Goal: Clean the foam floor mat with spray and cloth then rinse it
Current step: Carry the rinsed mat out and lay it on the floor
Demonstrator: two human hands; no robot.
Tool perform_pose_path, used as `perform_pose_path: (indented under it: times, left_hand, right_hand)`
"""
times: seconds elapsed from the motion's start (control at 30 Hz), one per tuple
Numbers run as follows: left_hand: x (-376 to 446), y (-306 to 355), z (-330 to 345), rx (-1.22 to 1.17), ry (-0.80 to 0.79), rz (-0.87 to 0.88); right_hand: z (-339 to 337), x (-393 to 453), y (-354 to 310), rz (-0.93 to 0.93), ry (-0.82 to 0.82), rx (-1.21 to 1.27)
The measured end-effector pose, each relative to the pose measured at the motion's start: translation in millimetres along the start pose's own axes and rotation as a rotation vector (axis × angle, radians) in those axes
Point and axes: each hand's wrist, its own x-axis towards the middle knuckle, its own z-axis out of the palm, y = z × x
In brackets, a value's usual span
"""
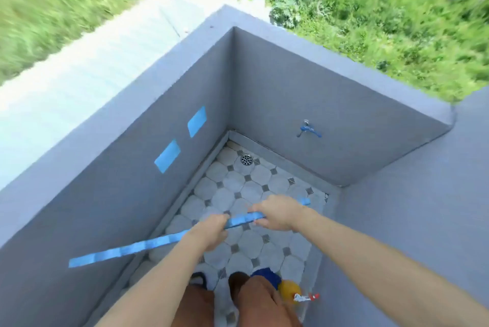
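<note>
I hold the blue foam mat [132,248] upright and see it edge-on, a thin blue strip running from lower left to upper right above the tiled floor [230,183]. My left hand [210,232] grips its top edge near the middle. My right hand [275,214] grips the same edge a little further right. The mat's far end [305,201] sticks out past my right wrist. A spray bottle [289,292] with yellow liquid and a red-and-white trigger stands on the floor by my right foot. A dark blue cloth [266,277] lies beside it.
Grey walls [330,104] enclose the small tiled wash corner on three sides. A blue-handled tap [308,129] sticks out of the far wall, with a round metal drain [246,159] in the floor corner below. Two blue patches [197,121] mark the left wall. Grass lies beyond.
</note>
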Motion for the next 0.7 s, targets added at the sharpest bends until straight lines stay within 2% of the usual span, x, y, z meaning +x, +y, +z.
perform_pose_path:
  times: [0.17, 0.37, 0.5, 0.7]
  left_hand:
    - [-55.6, -6.6, 10.6, -0.153, 0.102, -0.192]
    - [-100.5, -31.5, 46.3, -0.309, 0.227, -0.415]
    - [-138.8, -30.9, 91.7, -0.351, 0.302, -0.559]
    - [-212.6, -33.9, 156.2, -0.575, 0.360, -0.784]
  right_hand:
    - [-20.5, 10.7, -3.3, -0.154, -0.050, -0.160]
    - [-40.9, 48.7, -60.9, -0.409, -0.087, -0.430]
    - [-23.8, 58.5, -108.4, -0.567, -0.127, -0.592]
    - [14.7, 57.5, -197.7, -0.862, -0.125, -0.721]
